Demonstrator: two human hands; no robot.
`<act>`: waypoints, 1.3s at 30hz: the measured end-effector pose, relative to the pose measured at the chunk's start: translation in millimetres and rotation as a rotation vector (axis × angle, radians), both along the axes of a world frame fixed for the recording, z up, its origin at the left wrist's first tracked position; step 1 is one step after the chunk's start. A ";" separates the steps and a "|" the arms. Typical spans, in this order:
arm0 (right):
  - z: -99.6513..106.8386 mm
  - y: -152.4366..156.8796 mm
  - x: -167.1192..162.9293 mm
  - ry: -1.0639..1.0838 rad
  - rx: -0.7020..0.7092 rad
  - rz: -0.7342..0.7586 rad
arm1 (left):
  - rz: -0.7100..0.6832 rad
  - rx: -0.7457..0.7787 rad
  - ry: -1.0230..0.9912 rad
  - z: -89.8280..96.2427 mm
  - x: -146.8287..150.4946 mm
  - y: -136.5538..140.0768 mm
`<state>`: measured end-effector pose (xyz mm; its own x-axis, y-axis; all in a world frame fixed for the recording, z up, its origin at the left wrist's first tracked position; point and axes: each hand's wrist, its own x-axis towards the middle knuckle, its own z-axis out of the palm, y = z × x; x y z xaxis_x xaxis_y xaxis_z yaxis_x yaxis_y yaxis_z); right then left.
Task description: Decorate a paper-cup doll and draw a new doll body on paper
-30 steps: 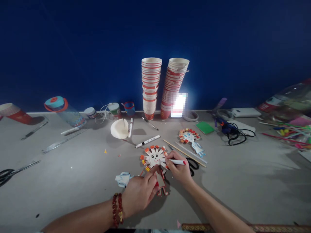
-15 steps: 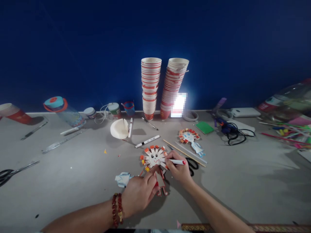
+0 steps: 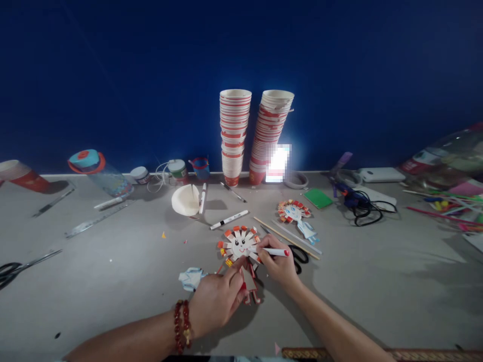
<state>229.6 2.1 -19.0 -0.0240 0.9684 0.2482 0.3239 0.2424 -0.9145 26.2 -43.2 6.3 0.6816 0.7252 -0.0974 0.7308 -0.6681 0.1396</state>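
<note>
A paper doll [image 3: 240, 245] lies on the table with a round smiling face, a fringe of orange-tipped cup strips and a red-edged body. My left hand [image 3: 218, 297] presses it down, fingers closed at the body and partly covering it. In my right hand [image 3: 278, 267] is a white marker with a red end [image 3: 277, 252], gripped like a pen, its tip at the cheek beside the red mouth. Left of the doll, a blue-outlined paper cut-out [image 3: 191, 278] sits partly behind my left hand. Black-handled scissors [image 3: 300, 257] lie just beyond my right hand.
Two tall stacks of paper cups [image 3: 234, 136] stand by the blue wall. A second paper doll [image 3: 294, 211], a black-and-white marker [image 3: 229, 219], a wooden stick [image 3: 283, 236] and a cut cup [image 3: 184, 200] lie nearby. More scissors [image 3: 30, 265] are at left, a corded glue gun [image 3: 349, 196] at right.
</note>
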 end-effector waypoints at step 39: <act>2.2 1.4 -1.6 -0.010 -0.006 -0.033 | 0.011 0.004 -0.015 -2.2 -0.6 -1.4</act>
